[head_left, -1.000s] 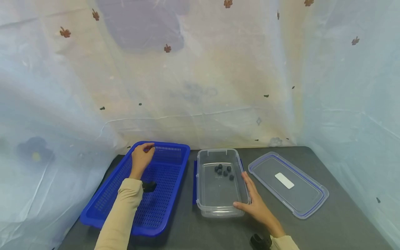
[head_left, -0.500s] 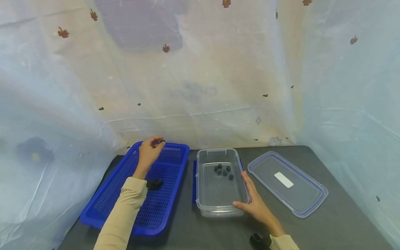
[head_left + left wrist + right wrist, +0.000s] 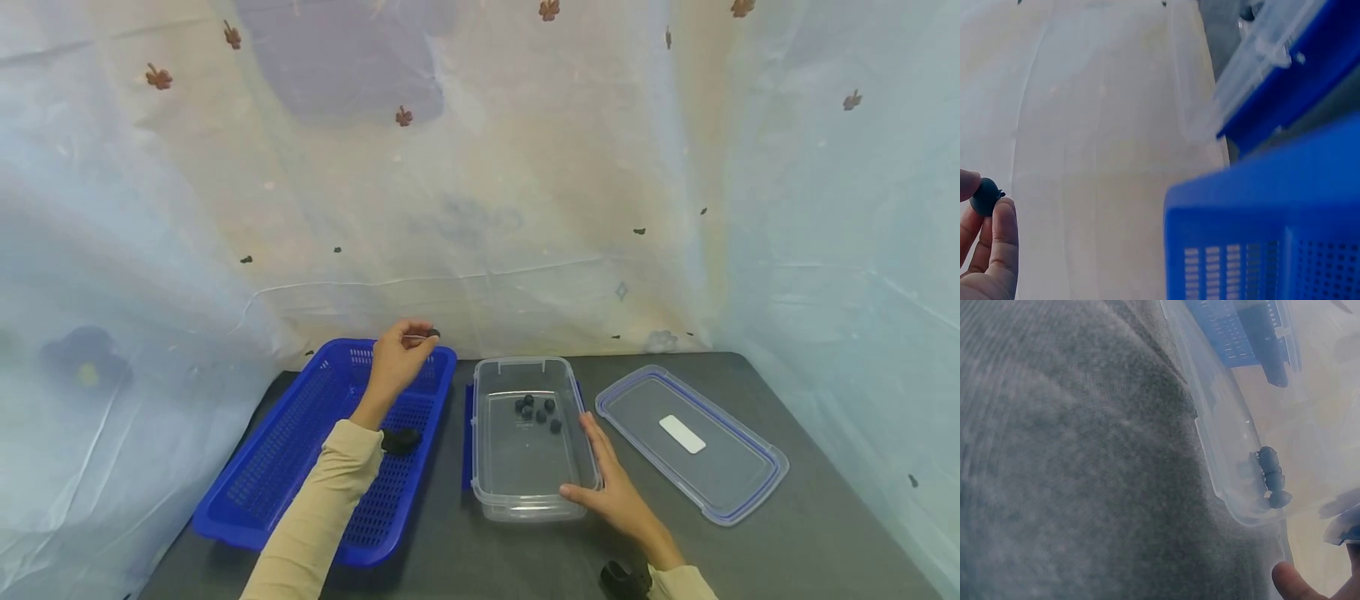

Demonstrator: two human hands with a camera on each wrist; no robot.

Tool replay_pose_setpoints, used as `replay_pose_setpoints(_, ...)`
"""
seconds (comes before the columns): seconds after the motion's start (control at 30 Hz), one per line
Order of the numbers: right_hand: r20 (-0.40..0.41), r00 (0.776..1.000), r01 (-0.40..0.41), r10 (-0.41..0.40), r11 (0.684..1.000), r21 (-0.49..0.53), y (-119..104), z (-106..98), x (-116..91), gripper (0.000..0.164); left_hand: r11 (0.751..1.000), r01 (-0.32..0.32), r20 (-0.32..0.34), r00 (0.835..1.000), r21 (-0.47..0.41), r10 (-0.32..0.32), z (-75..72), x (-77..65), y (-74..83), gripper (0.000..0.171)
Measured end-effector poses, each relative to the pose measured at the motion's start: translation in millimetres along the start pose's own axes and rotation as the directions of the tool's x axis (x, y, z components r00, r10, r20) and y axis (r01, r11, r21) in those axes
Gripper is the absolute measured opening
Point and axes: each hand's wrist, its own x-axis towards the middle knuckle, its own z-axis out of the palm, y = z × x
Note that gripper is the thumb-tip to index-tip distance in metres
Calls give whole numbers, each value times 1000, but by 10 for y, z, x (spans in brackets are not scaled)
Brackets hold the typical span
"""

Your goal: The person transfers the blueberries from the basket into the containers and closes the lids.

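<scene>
Between thumb and fingertips, my left hand (image 3: 397,360) pinches a dark blueberry (image 3: 985,197), its small crown visible in the left wrist view. This hand is above the far end of a blue perforated basket (image 3: 258,479). To the basket's right stands a lidless clear plastic container (image 3: 517,475) holding several dark blueberries (image 3: 541,416) towards its far half. My right hand (image 3: 618,496) rests on the container's near right corner, fingers extended along the right side and thumb on the near rim. The left forearm hides part of the basket's inside.
A clear lid (image 3: 738,471) with a blue seal and white label lies right of the container on the dark grey table (image 3: 817,533). Blue clip flaps (image 3: 468,437) hang at the container's sides. A pale printed curtain (image 3: 525,183) surrounds the table.
My left hand has risen from inside the basket's far end and moved right with the blueberry, towards the container. The right hand and container have stayed put.
</scene>
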Motion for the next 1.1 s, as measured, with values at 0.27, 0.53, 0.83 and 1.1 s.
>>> replay_pose_setpoints(0.27, -4, 1000, 9, -9, 1000, -2, -3, 0, 4, 104, 997, -39, 44, 998, -69, 42, 286, 2, 154, 21)
replay_pose_setpoints(0.53, 1, 1000, 18, -18, 1000, 2, -9, 2, -3, 105, 994, -58, 108, 992, -93, 68, 600, -29, 239, 19)
replay_pose_setpoints(0.83, -15, 1000, 26, -26, 1000, 7, 31, -9, -3, 105, 996, -7, 224, 974, -90, 27, 980, -82, 224, 20)
replay_pose_setpoints(1.1, -10, 1000, 30, -30, 999, 12, 33, 6, 3, 105, 992, 116, 235, 966, -43, -103, 1220, -135, 191, 18)
